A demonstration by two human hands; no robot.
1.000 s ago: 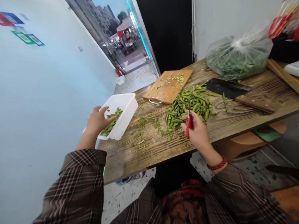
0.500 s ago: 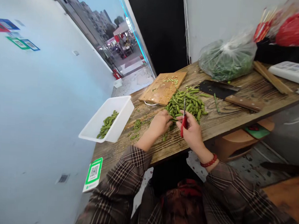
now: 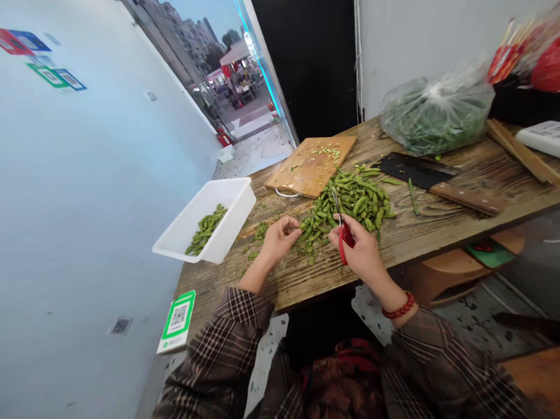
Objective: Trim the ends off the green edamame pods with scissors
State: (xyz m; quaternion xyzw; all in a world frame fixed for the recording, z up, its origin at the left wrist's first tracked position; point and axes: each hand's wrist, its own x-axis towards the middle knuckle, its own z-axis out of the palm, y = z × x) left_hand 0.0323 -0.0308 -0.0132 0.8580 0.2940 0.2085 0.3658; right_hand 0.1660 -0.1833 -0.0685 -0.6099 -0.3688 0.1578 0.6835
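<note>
My right hand (image 3: 360,249) is closed round red-handled scissors (image 3: 344,242), whose blades point up and away over a heap of green edamame pods (image 3: 359,198). At the heap's left edge, my left hand (image 3: 278,240) is closed in a pinch, thumb against fingers; whatever lies between the fingertips is too small to make out. A small cluster of green bits (image 3: 260,231) lies just behind that hand. To the left stands a white plastic tub (image 3: 234,216) with some pods (image 3: 206,230) inside.
Behind the heap lies a wooden cutting board (image 3: 306,167) with scattered bits. A cleaver (image 3: 415,170) rests at the right, beside a bag of greens (image 3: 437,121), wooden sticks (image 3: 525,152) and a white device (image 3: 557,139). A QR-code sign (image 3: 178,320) stands at the table's left end.
My left hand has drawn leftward from the heap, and its fingers have come together in a pinch. The scissors in my right hand now lean more to the left. The view has shifted slightly.
</note>
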